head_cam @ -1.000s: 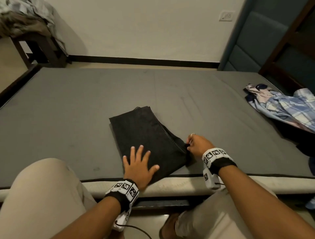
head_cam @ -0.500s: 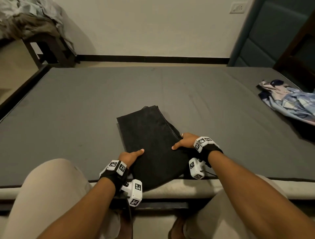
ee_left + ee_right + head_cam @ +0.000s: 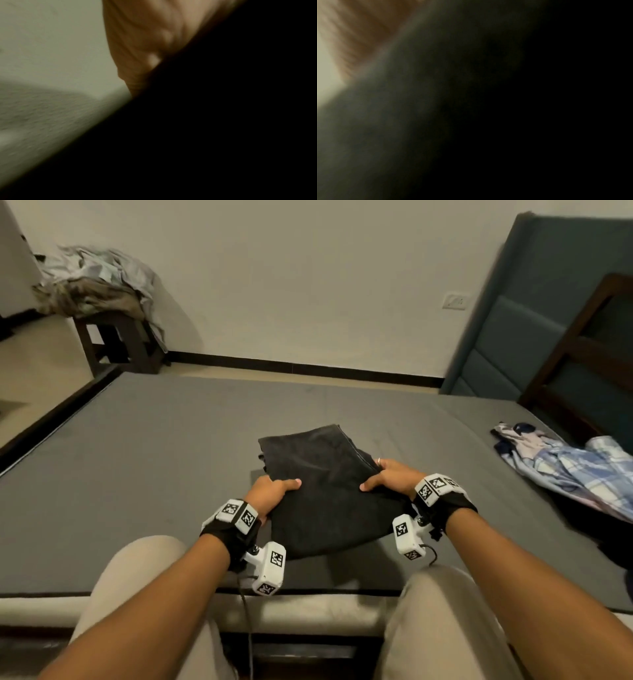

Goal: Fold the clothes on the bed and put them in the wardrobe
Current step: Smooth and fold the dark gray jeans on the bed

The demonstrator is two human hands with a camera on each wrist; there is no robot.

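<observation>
A folded black garment [image 3: 329,487] is held just above the grey bed [image 3: 137,474], its shadow on the sheet beneath. My left hand [image 3: 274,491] grips its left edge, thumb on top and fingers underneath. My right hand [image 3: 390,477] grips the right edge the same way. Both wrist views are blurred and mostly dark: the left shows my palm [image 3: 145,33] against the black cloth [image 3: 223,121], the right a strip of skin [image 3: 359,27] beside dark fabric [image 3: 436,108].
A crumpled blue plaid shirt [image 3: 575,470] lies with other clothes at the bed's right side. A dark wooden stool [image 3: 116,340] heaped with grey cloth stands at the back left. A teal padded headboard [image 3: 534,313] rises at the right. My knees are at the bed's near edge.
Both hands went from lying on and pinching the garment to gripping its two sides. The folded garment has risen off the sheet, and the head view has tilted up.
</observation>
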